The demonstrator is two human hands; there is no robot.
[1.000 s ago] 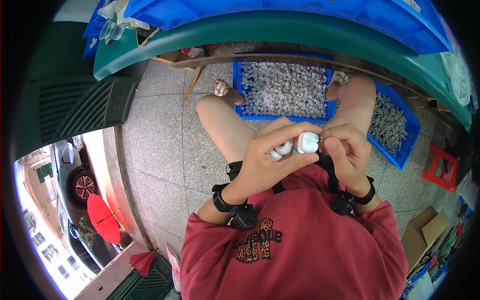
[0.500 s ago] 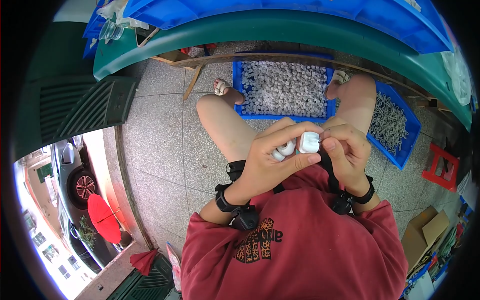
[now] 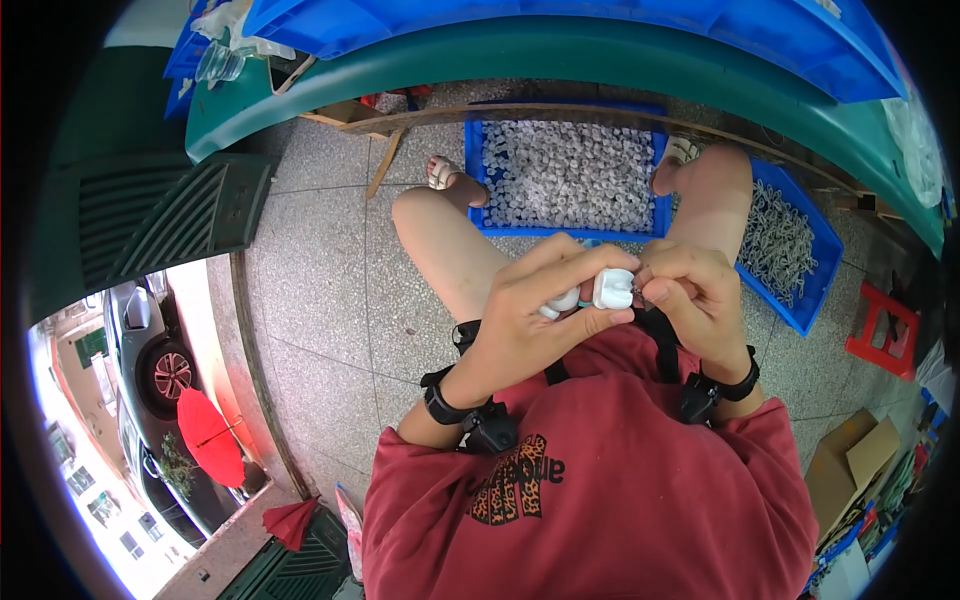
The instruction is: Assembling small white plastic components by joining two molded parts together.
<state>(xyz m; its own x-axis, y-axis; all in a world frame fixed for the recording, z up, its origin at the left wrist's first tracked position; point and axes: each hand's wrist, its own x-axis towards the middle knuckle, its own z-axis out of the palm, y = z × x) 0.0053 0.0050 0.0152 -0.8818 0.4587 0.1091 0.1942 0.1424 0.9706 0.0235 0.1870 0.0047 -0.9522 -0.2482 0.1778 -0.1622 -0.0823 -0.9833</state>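
Compared with half a second ago, we find the left hand [image 3: 522,316] slightly further left, and the white piece [image 3: 612,289] it grips has gone along with it. The piece seems to have turned a little too, its notched side showing more plainly. The right hand [image 3: 706,302] stays close against it, and both trays stay where they were.

We see the left thumb and fingers clamped on the white piece, which is held up over the lap, nearer to us than the near edge of the blue tray [image 3: 560,235]. Its notch points right, toward the right fingertips. It is so nearly as wide as it is long that we cannot settle a long axis. The right thumb and forefinger almost meet beside the notch; whether they pinch something there is too small for us to tell.

The piece is smooth, blocky and plastic-looking, with softened corners. Rounded white pieces [image 3: 564,301] sit deeper in the left hand. In the blue tray lie small, whitish, knobbly parts [image 3: 570,178], and past its right edge a second blue tray [image 3: 827,262] carries grey, metallic-looking loops [image 3: 779,240]. Both stand on the speckled stone floor [image 3: 320,260].
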